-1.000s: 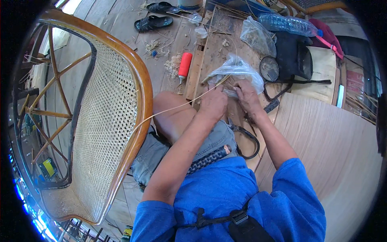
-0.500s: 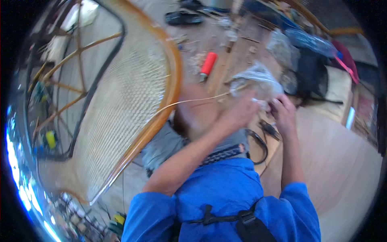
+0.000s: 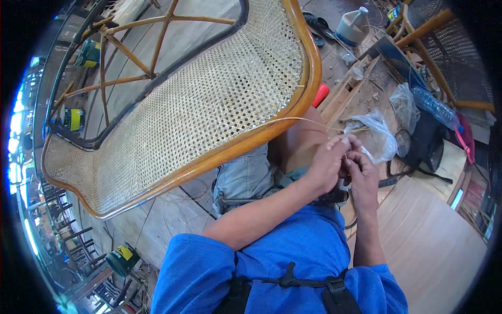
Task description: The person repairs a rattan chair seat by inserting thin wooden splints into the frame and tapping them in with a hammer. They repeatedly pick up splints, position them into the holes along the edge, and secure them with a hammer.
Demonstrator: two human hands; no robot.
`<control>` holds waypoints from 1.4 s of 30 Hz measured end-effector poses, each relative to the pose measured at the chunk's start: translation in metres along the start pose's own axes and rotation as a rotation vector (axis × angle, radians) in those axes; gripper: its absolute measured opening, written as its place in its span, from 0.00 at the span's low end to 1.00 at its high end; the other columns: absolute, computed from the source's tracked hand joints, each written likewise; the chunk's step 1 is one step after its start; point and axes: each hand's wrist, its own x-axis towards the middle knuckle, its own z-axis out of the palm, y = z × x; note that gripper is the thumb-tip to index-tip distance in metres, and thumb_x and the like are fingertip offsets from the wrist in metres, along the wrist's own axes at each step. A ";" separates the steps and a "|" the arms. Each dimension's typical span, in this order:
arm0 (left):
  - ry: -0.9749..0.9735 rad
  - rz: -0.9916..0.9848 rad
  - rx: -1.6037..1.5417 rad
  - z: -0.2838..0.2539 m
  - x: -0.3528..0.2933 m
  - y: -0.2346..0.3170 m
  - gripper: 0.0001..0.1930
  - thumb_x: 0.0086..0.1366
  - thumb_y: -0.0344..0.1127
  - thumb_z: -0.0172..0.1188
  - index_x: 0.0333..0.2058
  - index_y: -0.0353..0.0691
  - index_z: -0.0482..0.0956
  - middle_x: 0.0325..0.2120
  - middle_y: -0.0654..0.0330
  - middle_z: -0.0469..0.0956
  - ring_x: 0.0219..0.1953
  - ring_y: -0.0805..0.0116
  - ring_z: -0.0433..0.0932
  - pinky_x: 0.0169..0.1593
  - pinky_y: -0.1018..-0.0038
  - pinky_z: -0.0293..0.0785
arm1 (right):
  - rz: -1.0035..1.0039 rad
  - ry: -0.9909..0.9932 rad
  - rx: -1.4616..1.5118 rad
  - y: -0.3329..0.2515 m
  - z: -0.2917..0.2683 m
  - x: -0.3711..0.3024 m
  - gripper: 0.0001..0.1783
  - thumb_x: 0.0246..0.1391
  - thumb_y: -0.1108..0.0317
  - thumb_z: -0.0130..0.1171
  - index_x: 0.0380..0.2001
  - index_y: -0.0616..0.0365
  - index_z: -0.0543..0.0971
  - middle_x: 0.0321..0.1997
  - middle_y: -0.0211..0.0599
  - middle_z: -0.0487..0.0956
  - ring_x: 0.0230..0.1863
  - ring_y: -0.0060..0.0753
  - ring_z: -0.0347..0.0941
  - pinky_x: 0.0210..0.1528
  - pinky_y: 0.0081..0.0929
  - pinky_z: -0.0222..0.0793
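Observation:
A woven cane panel (image 3: 209, 99) in a curved, glossy orange-brown wooden frame (image 3: 312, 57) leans across the left and middle of my view. A thin pale cane strand (image 3: 300, 119) comes out over its right edge and stretches toward the area above my hands. My left hand (image 3: 330, 163) and my right hand (image 3: 362, 172) meet in front of my body, fingers closed in a pinch. What lies between the fingertips is hidden or too small to tell. Just beyond them rests a crumpled clear plastic bag (image 3: 384, 137).
A red cylindrical object (image 3: 321, 95) pokes out behind the frame. Farther right are a plastic bottle (image 3: 435, 107) and a black bag (image 3: 421, 144). A pale wooden board (image 3: 418, 230) lies at lower right; a white container (image 3: 353, 26) stands at the back.
My view has shifted, and the cane panel appears lower and farther right. Both hands have drawn closer together and nearer my body. White material seen at my fingers before is no longer clearly visible there.

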 end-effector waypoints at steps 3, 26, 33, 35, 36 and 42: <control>-0.027 -0.043 -0.075 -0.004 -0.009 0.016 0.08 0.66 0.35 0.48 0.39 0.39 0.73 0.34 0.61 0.75 0.32 0.72 0.76 0.32 0.79 0.72 | 0.102 -0.035 0.186 -0.026 0.007 -0.011 0.05 0.55 0.74 0.52 0.34 0.62 0.76 0.29 0.28 0.76 0.25 0.14 0.69 0.24 0.13 0.64; -0.021 -0.304 0.251 -0.007 -0.033 0.047 0.09 0.65 0.42 0.51 0.30 0.44 0.72 0.17 0.74 0.64 0.18 0.82 0.64 0.21 0.81 0.64 | 0.094 -0.076 0.552 -0.039 0.005 -0.011 0.07 0.54 0.71 0.56 0.36 0.59 0.75 0.29 0.32 0.77 0.24 0.19 0.71 0.22 0.15 0.62; -0.072 -0.357 0.365 0.001 -0.047 0.059 0.11 0.65 0.46 0.53 0.31 0.45 0.72 0.16 0.76 0.63 0.14 0.88 0.58 0.16 0.89 0.55 | -0.205 -0.030 0.485 -0.026 0.015 -0.009 0.05 0.53 0.73 0.57 0.34 0.60 0.76 0.47 0.36 0.74 0.49 0.26 0.68 0.47 0.24 0.68; -0.130 -0.321 0.278 -0.002 -0.049 0.055 0.11 0.64 0.45 0.54 0.32 0.45 0.73 0.16 0.76 0.63 0.14 0.88 0.59 0.16 0.89 0.55 | -0.172 -0.102 0.559 -0.019 0.014 -0.006 0.05 0.53 0.74 0.57 0.34 0.61 0.77 0.51 0.37 0.71 0.53 0.29 0.65 0.50 0.26 0.67; -0.162 -0.306 0.230 -0.003 -0.049 0.053 0.11 0.64 0.45 0.55 0.33 0.44 0.74 0.16 0.76 0.63 0.15 0.88 0.59 0.16 0.89 0.55 | -0.153 -0.134 0.590 -0.017 0.012 -0.006 0.05 0.52 0.75 0.57 0.34 0.61 0.77 0.53 0.38 0.70 0.56 0.30 0.64 0.51 0.27 0.67; -0.027 0.062 0.313 0.008 -0.048 0.054 0.07 0.62 0.37 0.57 0.34 0.41 0.76 0.23 0.71 0.72 0.20 0.87 0.65 0.24 0.88 0.63 | -0.067 -0.126 0.661 -0.024 0.018 -0.005 0.08 0.52 0.74 0.58 0.37 0.61 0.76 0.45 0.37 0.75 0.45 0.27 0.72 0.42 0.26 0.73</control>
